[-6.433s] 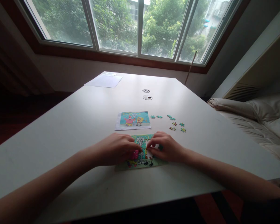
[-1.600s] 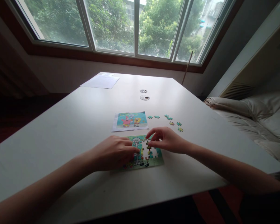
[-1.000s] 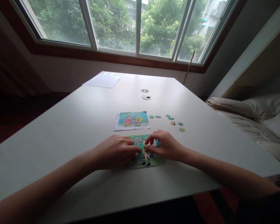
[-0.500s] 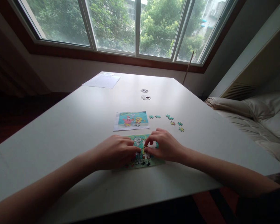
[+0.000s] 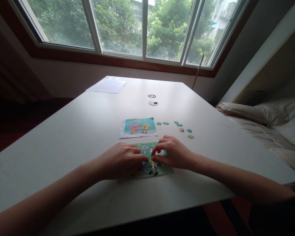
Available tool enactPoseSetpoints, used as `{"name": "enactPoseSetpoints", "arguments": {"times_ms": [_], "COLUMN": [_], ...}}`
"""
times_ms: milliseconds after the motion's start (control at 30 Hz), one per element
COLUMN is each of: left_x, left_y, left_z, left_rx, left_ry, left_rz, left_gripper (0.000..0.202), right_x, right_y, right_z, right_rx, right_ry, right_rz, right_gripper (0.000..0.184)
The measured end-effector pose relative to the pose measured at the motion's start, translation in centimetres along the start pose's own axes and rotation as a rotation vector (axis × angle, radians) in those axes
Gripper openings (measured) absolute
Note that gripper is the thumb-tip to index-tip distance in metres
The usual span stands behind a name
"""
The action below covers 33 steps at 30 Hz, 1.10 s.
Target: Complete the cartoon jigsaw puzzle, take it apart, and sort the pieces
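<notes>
puzzle (image 5: pixel 145 165) on table (image 5: pixel 199 111) | picture sheet (image 5: pixel 139 127) behind puzzle | 7 loose pieces (image 5: pixel 179 124) right of picture sheet | paper (image 5: pixel 107 86) at table's far-left corner

The left hand (image 5: pixel 125 160) rests palm down; the right hand (image 5: pixel 172 152) arches, thumb and forefinger curved toward each other.

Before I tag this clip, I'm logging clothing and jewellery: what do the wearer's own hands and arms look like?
The left hand and right hand are ungloved, with no ring or watch visible. Both forearms are bare. A dark sleeve seems to show by the right elbow; none shows on the left.
</notes>
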State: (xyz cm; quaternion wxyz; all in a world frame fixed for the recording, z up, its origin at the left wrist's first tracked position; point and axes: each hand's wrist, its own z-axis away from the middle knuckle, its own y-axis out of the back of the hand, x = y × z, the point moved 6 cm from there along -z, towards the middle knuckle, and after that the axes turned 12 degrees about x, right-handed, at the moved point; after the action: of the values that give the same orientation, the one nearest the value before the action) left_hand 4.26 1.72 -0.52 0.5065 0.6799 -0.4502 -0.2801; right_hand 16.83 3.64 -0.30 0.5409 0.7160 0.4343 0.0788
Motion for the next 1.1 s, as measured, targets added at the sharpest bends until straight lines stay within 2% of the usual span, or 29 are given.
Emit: {"name": "enactPoseSetpoints", "arguments": {"times_ms": [133,233,333,400,500,600,700,867,1100], "left_x": [0.0,0.0,0.1,0.3,0.6,1.1,1.5,1.6,1.6], "left_y": [0.0,0.0,0.2,0.4,0.5,0.7,0.6,0.3,0.1], "left_z": [-0.1,-0.1,-0.2,-0.2,-0.3,-0.6,-0.8,-0.8,-0.7], "left_rx": [-0.007,-0.019,-0.007,-0.004,-0.01,0.008,0.008,-0.028,-0.052], "left_ry": [-0.002,0.005,-0.001,-0.001,-0.014,-0.039,-0.047,-0.047,-0.047], "left_rz": [0.006,-0.005,-0.028,-0.042,-0.043,-0.03,-0.008,-0.002,0.012], "left_gripper": [0.025,0.024,0.023,0.023,0.024,0.027,0.031,0.039,0.039], "right_x": [-0.2,-0.2,0.9,2.8,6.9,11.3,14.0,14.7,14.0], "right_y": [-0.2,-0.1,1.3,3.0,5.7,8.2,9.4,9.2,7.9], "right_z": [0.1,-0.1,-0.5,-0.8,-0.6,0.8,2.7,4.3,3.7], "right_rx": [0.003,-0.042,-0.072,-0.084,-0.138,-0.185,-0.258,-0.346,-0.355], "right_ry": [0.024,0.07,0.073,0.029,-0.068,-0.234,-0.367,-0.457,-0.448], "right_rz": [0.02,-0.018,-0.052,-0.018,0.091,0.199,0.242,0.218,0.174], "right_gripper": [0.011,0.011,0.015,0.017,0.017,0.02,0.024,0.028,0.029]}}
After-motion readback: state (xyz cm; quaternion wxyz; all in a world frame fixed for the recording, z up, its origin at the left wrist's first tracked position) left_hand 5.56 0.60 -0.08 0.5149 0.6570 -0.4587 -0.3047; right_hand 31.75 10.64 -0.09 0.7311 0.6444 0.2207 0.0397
